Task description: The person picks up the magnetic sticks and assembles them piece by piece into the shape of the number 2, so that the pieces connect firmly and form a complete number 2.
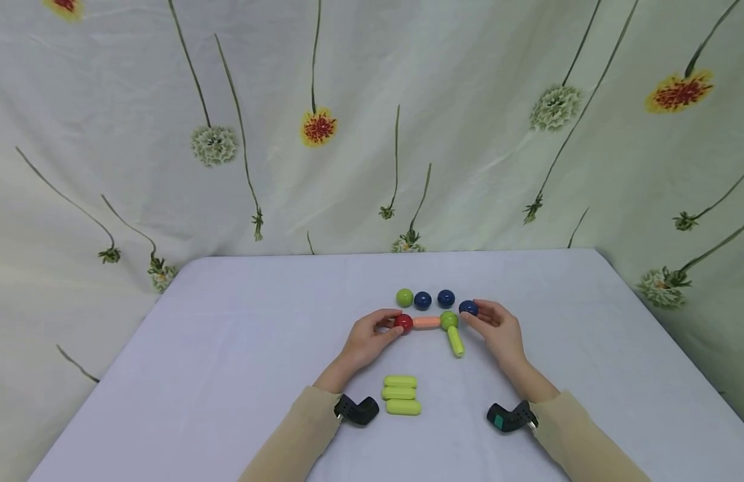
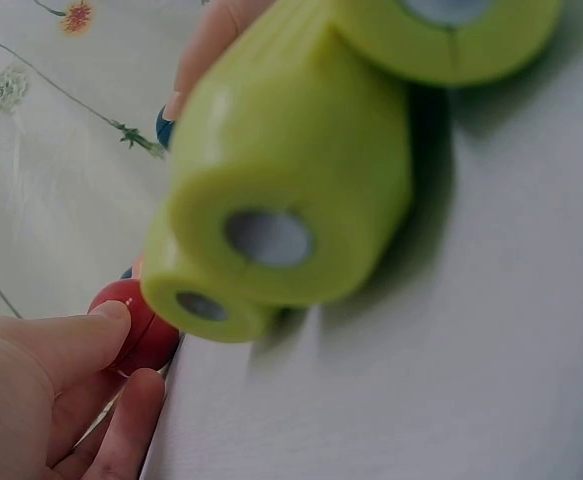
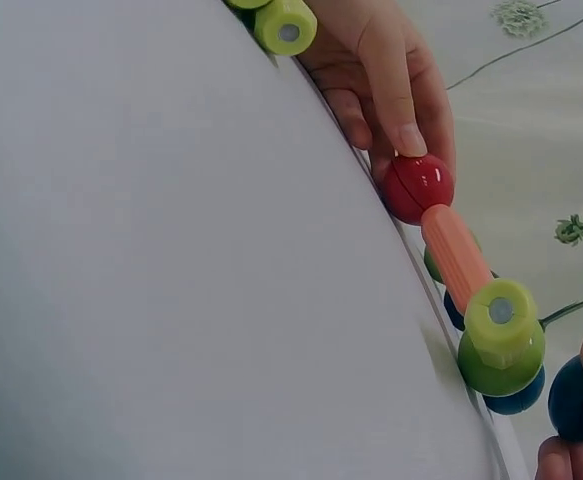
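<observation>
My left hand [image 1: 367,339] pinches a red ball [image 1: 403,324] between thumb and fingers. From that ball an orange rod [image 1: 426,323] runs right to a green ball [image 1: 449,320]. A yellow-green rod [image 1: 455,342] joins the green ball and points toward me. Just right of it, my right hand [image 1: 498,329] pinches a dark blue ball [image 1: 468,308], which stands apart from the joined pieces in the right wrist view. Grey round ends, perhaps magnets, show on the yellow-green rods [image 2: 271,240] close to the left wrist camera.
Behind the joined pieces sit a loose green ball [image 1: 404,298] and two dark blue balls, one [image 1: 423,300] beside the other [image 1: 446,298]. Three yellow-green rods [image 1: 402,393] lie stacked side by side between my forearms. A flowered cloth hangs behind the white table [image 1: 257,321].
</observation>
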Action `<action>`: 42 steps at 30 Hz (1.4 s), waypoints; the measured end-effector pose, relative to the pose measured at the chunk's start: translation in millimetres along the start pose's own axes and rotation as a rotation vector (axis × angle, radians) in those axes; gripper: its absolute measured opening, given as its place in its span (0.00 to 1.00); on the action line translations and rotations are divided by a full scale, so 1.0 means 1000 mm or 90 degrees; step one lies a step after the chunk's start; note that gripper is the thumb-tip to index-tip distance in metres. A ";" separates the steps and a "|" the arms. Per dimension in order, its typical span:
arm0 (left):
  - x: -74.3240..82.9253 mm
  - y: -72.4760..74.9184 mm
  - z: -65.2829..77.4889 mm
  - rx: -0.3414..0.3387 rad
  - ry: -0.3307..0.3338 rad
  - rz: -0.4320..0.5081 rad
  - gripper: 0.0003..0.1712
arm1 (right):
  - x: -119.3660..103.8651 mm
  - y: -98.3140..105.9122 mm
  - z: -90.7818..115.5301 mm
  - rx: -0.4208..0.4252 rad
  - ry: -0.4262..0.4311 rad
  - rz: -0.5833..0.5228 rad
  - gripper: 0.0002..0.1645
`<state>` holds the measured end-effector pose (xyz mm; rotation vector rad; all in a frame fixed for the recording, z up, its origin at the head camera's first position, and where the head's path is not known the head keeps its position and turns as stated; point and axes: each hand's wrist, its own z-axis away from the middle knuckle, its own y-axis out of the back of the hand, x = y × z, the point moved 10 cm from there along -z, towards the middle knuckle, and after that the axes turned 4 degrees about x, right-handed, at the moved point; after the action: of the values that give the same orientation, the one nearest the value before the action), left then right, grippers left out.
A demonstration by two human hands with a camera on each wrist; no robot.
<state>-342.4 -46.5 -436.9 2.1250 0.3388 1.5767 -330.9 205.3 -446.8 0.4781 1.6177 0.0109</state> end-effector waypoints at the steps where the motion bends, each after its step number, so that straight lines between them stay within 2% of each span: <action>1: 0.001 0.000 0.000 0.001 -0.001 0.000 0.19 | 0.000 0.000 0.001 -0.001 -0.003 -0.004 0.33; 14: 0.000 0.000 0.001 0.000 0.012 0.003 0.19 | 0.000 0.003 0.022 -0.025 -0.011 -0.026 0.31; 22: 0.001 0.000 0.000 -0.001 -0.007 0.003 0.19 | 0.000 0.005 0.035 -0.050 -0.013 -0.041 0.29; 31: 0.000 0.000 0.001 -0.002 0.007 0.004 0.19 | -0.003 0.005 0.048 -0.084 0.006 -0.054 0.28; 42: -0.001 0.000 0.002 -0.002 0.013 0.006 0.18 | -0.006 0.004 0.059 -0.112 0.014 -0.037 0.26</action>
<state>-340.8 -47.2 -437.9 2.1119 0.3340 1.6050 -273.0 190.9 -446.9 0.2964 1.6353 0.1154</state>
